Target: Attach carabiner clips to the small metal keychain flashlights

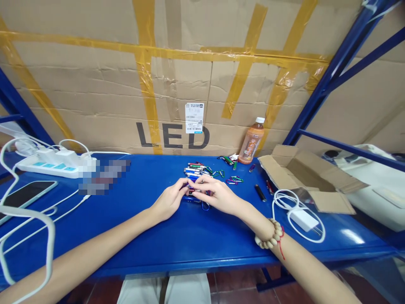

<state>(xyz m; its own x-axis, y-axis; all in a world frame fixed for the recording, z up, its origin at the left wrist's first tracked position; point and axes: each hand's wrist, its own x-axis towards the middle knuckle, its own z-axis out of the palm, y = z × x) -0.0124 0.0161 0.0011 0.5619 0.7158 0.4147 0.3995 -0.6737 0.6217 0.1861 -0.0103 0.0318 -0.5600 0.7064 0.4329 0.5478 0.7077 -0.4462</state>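
Both my hands meet over a row of small metal tubes [192, 170], which look like keychain flashlights in silver, blue and red, lying side by side on the blue table [133, 249]. The fingers of my left hand [169, 199] are closed in a pinch at the row's left end. My right hand [220, 195] curves over the row from the right, thumb and fingertips drawn together against the left fingertips. What lies between the fingertips is mostly hidden. Small coloured carabiner clips [218, 173] stick out on the right of the tubes.
Right of the row are loose clips [234, 180], a black tube [260, 192], a drink bottle [251, 141], an open cardboard box [332, 202] and a white charger [303, 219]. Left are a power strip [47, 166], a phone [27, 192] and looping white cables. Cardboard [104, 97] stands behind.
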